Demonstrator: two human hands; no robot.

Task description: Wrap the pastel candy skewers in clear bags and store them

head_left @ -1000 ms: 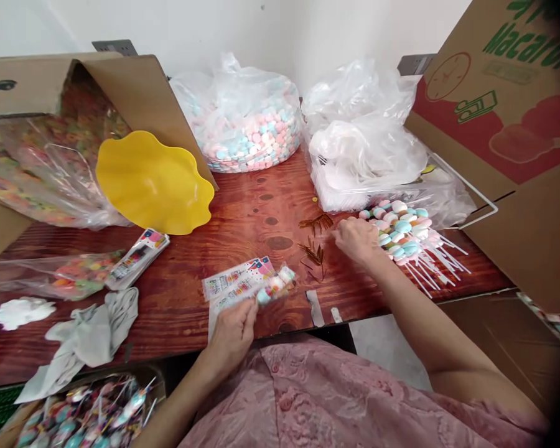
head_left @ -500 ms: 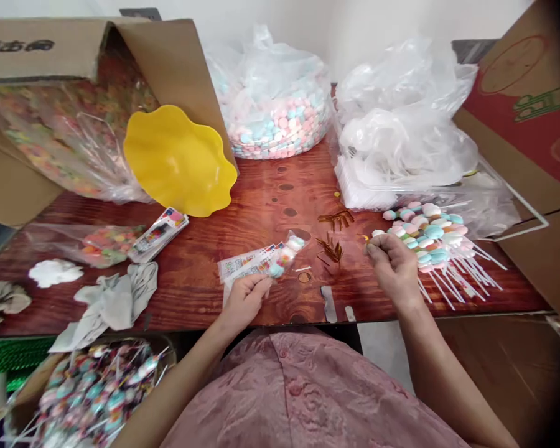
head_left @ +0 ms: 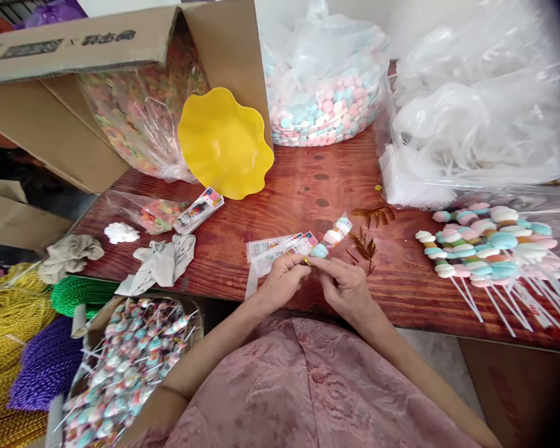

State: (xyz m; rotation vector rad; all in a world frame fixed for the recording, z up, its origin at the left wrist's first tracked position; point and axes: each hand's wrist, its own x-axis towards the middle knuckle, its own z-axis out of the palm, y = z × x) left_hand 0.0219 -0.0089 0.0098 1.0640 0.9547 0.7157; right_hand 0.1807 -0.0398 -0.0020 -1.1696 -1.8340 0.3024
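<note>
My left hand (head_left: 284,281) is closed around the lower end of a bagged marshmallow skewer (head_left: 335,235), whose pink, white and blue sweets point away from me. My right hand (head_left: 348,290) meets it there, fingers pinched on a short gold twist tie (head_left: 307,261) at the bag's neck. The skewer's stick is hidden by my hands. Flat printed bags (head_left: 273,250) lie just left of the skewer. Two small groups of loose gold twist ties (head_left: 374,215) rest beyond my right hand. Farther right lies a pile of unwrapped marshmallow skewers (head_left: 501,242) with white sticks.
A yellow scalloped bowl (head_left: 226,143) leans by an open cardboard box (head_left: 228,50). Behind stand a large bag of marshmallows (head_left: 326,99) and a plastic-covered tray (head_left: 448,143). Grey gloves (head_left: 163,261) lie at left. Below the table edge, a box holds wrapped skewers (head_left: 135,361).
My right hand has come left from beside the skewer pile, bringing the gold twist tie to the bag's neck at my left hand. The view has turned leftward.
</note>
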